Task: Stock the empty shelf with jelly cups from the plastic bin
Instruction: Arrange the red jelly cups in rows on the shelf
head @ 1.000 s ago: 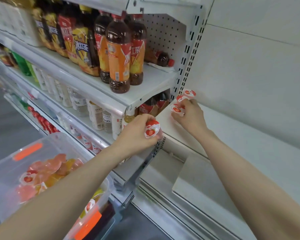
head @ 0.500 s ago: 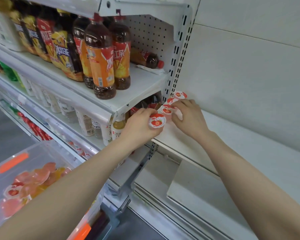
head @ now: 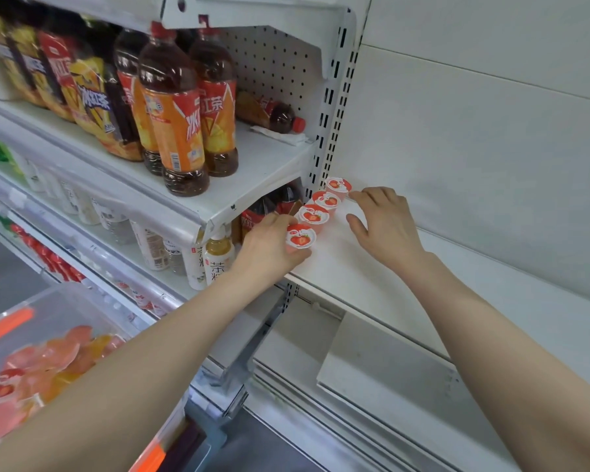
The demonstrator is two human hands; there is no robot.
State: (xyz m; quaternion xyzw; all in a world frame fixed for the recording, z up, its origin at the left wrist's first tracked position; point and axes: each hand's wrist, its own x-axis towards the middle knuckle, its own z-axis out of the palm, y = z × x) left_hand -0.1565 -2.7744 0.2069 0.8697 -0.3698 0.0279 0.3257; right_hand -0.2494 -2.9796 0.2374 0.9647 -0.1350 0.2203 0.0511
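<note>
- The left hand [head: 269, 248] curls thumb and fingers around a strawberry jelly cup [head: 300, 236] at the front left corner of the white shelf [head: 423, 284]. Whether the cup's base is resting on the shelf cannot be told.
- The right hand [head: 385, 226] holds nothing. Its fingers are loosely spread, and one fingertip is at the rearmost of three shelved jelly cups [head: 328, 200].
- Those three cups run in a line from front to back beside the slotted upright [head: 334, 107], rims touching or nearly so.
- To do this step well, the held cup probably needs setting down flat, lid up and snug against its neighbour. The grip should be released gently, because so small a cup likely slides or tips easily.
- The right hand looks well placed to steady the line.
- The cups are small and round, with thin pale plastic walls. Their flat film lids are printed red and white with a strawberry.
- The shelf looks like smooth painted metal.
- The clear plastic bin [head: 58, 311] sits at lower left with orange latches. It holds loose pink and orange cups [head: 58, 356].
- Iced tea bottles [head: 181, 137] stand on the shelf to the left.
</note>
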